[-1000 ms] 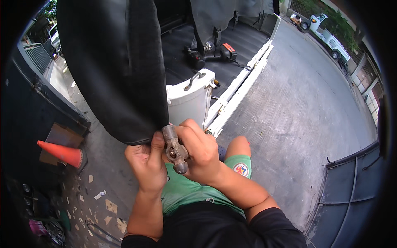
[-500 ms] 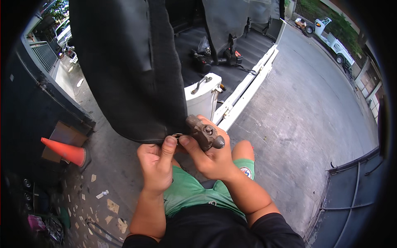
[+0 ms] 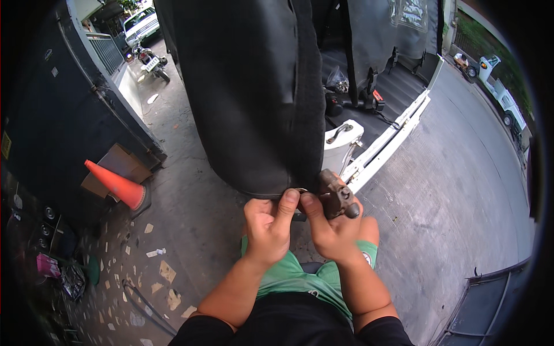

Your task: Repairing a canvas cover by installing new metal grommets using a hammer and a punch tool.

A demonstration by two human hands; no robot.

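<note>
At centre frame, the left hand [image 3: 266, 224] pinches the lower edge of a large black padded cover [image 3: 248, 92] around a small metal ring [image 3: 300, 190], while the right hand [image 3: 337, 230] is closed around brown pliers [image 3: 337, 197]. The pliers could slip off the ring and nip the left fingertips pressed beside it. Compared with a second ago, the pliers have swung up and to the right, and the hands sit lower under the cover's edge.
</note>
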